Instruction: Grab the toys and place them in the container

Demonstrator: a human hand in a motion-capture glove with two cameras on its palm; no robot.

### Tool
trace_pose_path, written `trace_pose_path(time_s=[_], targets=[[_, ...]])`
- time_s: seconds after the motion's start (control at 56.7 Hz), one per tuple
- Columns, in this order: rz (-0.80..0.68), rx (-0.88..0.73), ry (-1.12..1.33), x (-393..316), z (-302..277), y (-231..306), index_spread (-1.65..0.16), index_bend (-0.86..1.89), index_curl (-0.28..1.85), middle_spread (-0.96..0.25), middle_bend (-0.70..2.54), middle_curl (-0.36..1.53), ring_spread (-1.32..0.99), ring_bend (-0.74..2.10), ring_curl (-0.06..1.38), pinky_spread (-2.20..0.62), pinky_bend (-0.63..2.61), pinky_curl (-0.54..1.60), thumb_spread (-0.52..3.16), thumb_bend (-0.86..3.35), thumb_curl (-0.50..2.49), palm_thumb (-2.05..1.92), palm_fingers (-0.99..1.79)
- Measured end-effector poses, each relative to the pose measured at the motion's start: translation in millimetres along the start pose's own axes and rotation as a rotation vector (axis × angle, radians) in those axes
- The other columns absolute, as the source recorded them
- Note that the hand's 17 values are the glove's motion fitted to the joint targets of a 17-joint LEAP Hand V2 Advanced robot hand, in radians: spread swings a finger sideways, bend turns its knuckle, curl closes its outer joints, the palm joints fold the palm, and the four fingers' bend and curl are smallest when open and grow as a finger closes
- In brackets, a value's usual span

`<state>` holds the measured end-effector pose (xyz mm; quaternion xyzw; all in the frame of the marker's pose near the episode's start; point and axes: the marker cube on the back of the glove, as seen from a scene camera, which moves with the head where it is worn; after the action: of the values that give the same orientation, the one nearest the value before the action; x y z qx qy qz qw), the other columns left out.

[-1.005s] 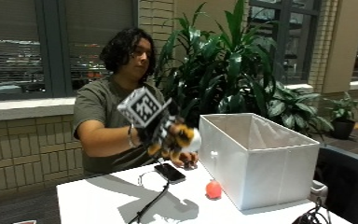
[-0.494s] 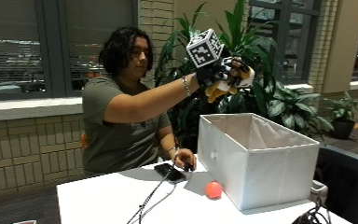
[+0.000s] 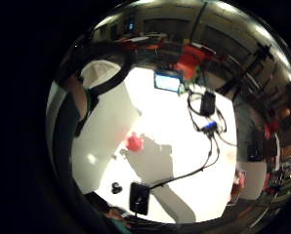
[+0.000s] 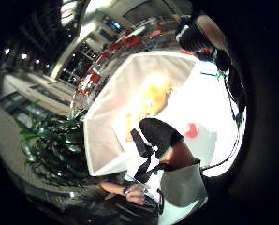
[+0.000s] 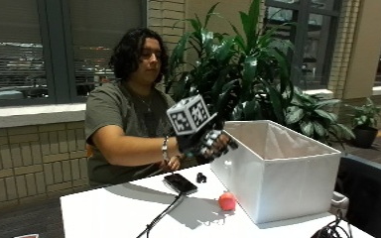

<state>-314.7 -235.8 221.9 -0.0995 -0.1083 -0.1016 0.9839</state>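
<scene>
Seen from the outside view, the black-gloved right hand (image 5: 214, 144) is held in the air just beside the near wall of the tall white rectangular fabric container (image 5: 276, 171), which stands on the smooth white counter (image 5: 111, 213). The fingers (image 5: 222, 146) are loosely curled and nothing is seen held in them. A small round pink-red toy (image 5: 226, 201) lies on the counter below the fingers, touching or just beside the container's front wall. A flat black phone (image 5: 180, 183) lies near it, beneath the hand.

In the little finger side palm view, the pink-red toy (image 3: 134, 142) is seen on the counter beside the container's wall (image 3: 104, 131).

In the thumb side palm view, a soft orange-and-yellow plush toy (image 4: 146, 105) is seen lying inside the container (image 4: 111, 126), below one black fingertip (image 4: 159, 133).
</scene>
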Motion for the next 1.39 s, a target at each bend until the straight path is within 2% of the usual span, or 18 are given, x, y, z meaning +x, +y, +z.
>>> trace_pose_path(time_s=[0.106, 0.264, 0.37, 0.441, 0.582, 0.74, 0.864, 0.987, 1.075, 1.181, 1.34, 1.393], targets=[[0.108, -0.148, -0.018, 52, 65, 24, -0.38, 0.13, 0.38, -0.31, 0.67, 0.60, -0.41, 1.30, 0.60, -0.38, 1.17, 0.43, 1.29, 0.01, 0.60, 0.09, 0.83], [0.183, -0.273, 0.017, 71, 138, 36, -0.37, 0.13, 0.37, -0.39, 0.84, 0.73, -0.45, 1.45, 0.71, -0.41, 1.23, 0.49, 1.29, 0.03, 0.55, 0.21, 0.73], [0.198, -0.303, 0.034, 71, 162, 39, -0.37, 0.16, 0.36, -0.44, 0.94, 0.82, -0.49, 1.51, 0.75, -0.42, 1.27, 0.52, 1.27, 0.02, 0.51, 0.25, 0.69], [0.213, -0.256, 0.026, 69, 164, 46, -0.38, 0.20, 0.38, -0.47, 1.01, 0.88, -0.52, 1.54, 0.79, -0.43, 1.28, 0.54, 1.30, 0.03, 0.49, 0.28, 0.68], [0.226, -0.111, 0.026, 80, 122, 50, -0.38, 0.34, 0.43, -0.57, 1.25, 1.07, -0.60, 1.58, 0.86, -0.44, 1.36, 0.58, 1.39, 0.06, 0.46, 0.35, 0.78], [0.213, 0.065, -0.008, 77, 11, 27, -0.37, 0.47, 0.50, -0.63, 1.41, 1.22, -0.66, 1.61, 0.94, -0.46, 1.41, 0.64, 1.47, 0.10, 0.42, 0.41, 0.74], [0.103, 0.226, -0.038, 24, -77, 10, -0.36, 0.54, 0.53, -0.65, 1.47, 1.29, -0.69, 1.62, 0.99, -0.47, 1.45, 0.68, 1.50, 0.11, 0.39, 0.42, 0.69], [-0.018, 0.281, -0.033, -44, -141, -10, -0.35, 0.59, 0.56, -0.66, 1.50, 1.34, -0.71, 1.63, 1.02, -0.47, 1.47, 0.71, 1.52, 0.11, 0.37, 0.44, 0.66], [-0.110, 0.262, -0.011, -92, -160, -25, -0.35, 0.62, 0.57, -0.66, 1.53, 1.36, -0.72, 1.63, 1.04, -0.48, 1.47, 0.73, 1.53, 0.12, 0.36, 0.46, 0.64], [-0.130, 0.226, 0.006, -138, -161, -56, -0.35, 0.65, 0.58, -0.66, 1.55, 1.38, -0.73, 1.62, 1.06, -0.48, 1.48, 0.75, 1.53, 0.12, 0.34, 0.46, 0.62], [-0.156, 0.196, 0.008, -167, -140, -94, -0.34, 0.66, 0.59, -0.65, 1.57, 1.40, -0.74, 1.63, 1.09, -0.48, 1.49, 0.78, 1.54, 0.11, 0.32, 0.45, 0.57], [-0.161, 0.170, 0.018, -169, -131, -100, -0.34, 0.60, 0.59, -0.65, 1.49, 1.40, -0.74, 1.66, 1.10, -0.48, 1.54, 0.80, 1.50, 0.07, 0.30, 0.39, 0.45]])
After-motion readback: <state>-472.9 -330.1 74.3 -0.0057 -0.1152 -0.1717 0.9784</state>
